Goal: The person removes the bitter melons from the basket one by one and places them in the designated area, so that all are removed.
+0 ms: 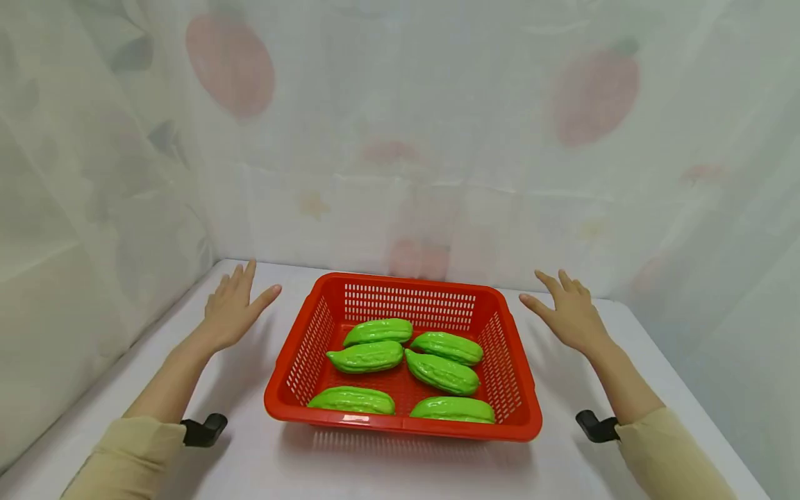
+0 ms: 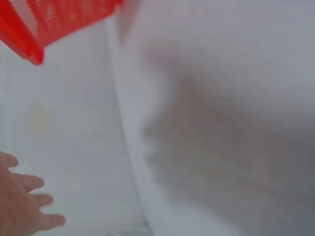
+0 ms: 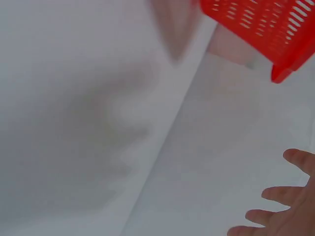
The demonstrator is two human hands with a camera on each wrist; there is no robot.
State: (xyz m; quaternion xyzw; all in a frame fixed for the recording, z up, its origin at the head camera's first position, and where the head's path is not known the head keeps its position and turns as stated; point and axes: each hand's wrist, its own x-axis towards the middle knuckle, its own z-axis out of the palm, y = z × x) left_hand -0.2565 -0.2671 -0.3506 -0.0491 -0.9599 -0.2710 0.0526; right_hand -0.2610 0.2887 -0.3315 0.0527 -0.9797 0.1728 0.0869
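A red plastic basket (image 1: 403, 430) with slotted walls stands mid-table in the head view. Inside lie several glossy green gourd-like vegetables, one a ridged piece (image 1: 365, 357) with a pointed tip at the left. My left hand (image 1: 232, 309) is held over the table to the left of the basket, fingers spread and holding nothing. On the opposite side my right hand (image 1: 570, 314) is likewise spread, apart from the basket. Both wrist views show the basket's corner, as the red rim (image 2: 29, 46) and the slotted wall (image 3: 261, 29), with spread fingers at the lower edge.
A white table (image 1: 250, 458) carries the basket. Behind and to the left hang pale curtains (image 1: 400, 104) with faded fruit prints, close along the table's edges. Black wrist mounts (image 1: 205, 430) stick out from both beige sleeves.
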